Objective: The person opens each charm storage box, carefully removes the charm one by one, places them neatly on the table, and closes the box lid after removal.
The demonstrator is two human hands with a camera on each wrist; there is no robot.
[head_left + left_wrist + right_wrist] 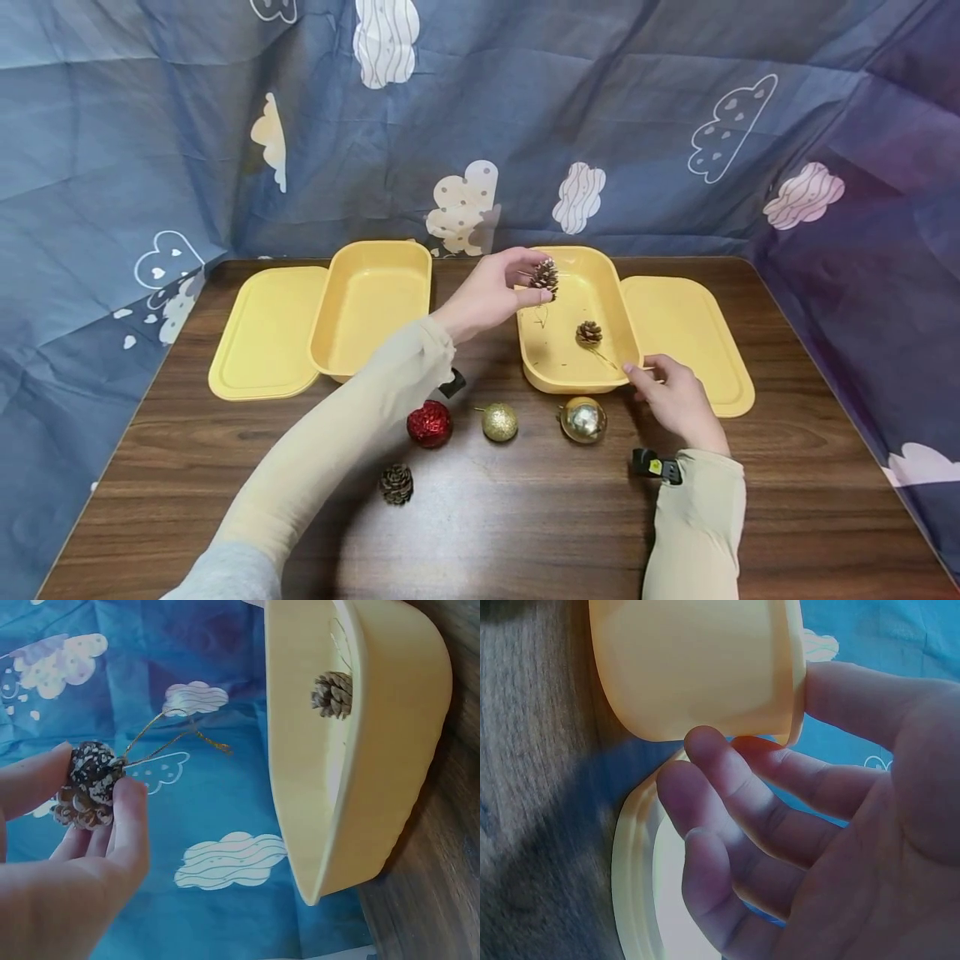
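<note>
My left hand (pixel 491 292) holds a pine cone (pixel 543 279) between thumb and fingers above the right yellow box (pixel 527 367). White flecks cover this cone (pixel 94 784), and a gold string loop (pixel 199 733) hangs from it. Inside the box lies another pine cone (pixel 588 334) with its own gold string. At the box's near right corner, my right hand (pixel 675 400) grips the rim. Its thumb (pixel 847 697) presses the rim in the right wrist view, the index finger against the outer side and the other fingers curled loosely below.
A second yellow box (pixel 371 308) stands left, beside a yellow lid (pixel 262 333); another lid (pixel 693 342) lies right. In front are a red ball (pixel 430 424), a glittery gold ball (pixel 499 422), a shiny gold ball (pixel 583 420) and a pine cone (pixel 396 484). A patterned curtain (pixel 637 125) hangs behind.
</note>
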